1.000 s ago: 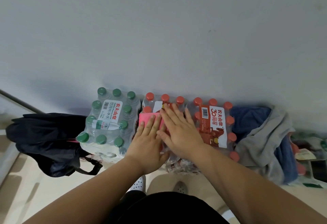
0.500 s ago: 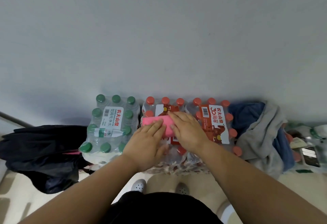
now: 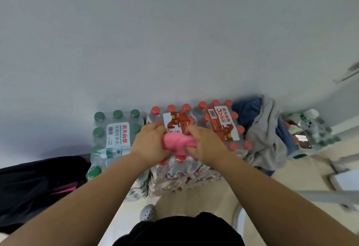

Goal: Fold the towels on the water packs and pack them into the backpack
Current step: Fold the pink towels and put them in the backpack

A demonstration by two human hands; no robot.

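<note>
A small pink towel, folded into a compact bundle, is held between both hands just over the middle red-capped water pack. My left hand grips its left end and my right hand grips its right end. A green-capped water pack stands to the left and a second red-capped pack to the right. The black backpack lies on the floor at the far left, with a pink strip showing inside it. Grey and blue towels are heaped to the right of the packs.
A pale wall rises directly behind the packs. Loose bottles and small clutter sit at the far right. A white frame or stand crosses the floor at lower right. My white shoe shows below the packs.
Both hands went from pressing the pink towel flat on the pack to closing around it and lifting it towards me as a bundle. The camera view shifted slightly right.
</note>
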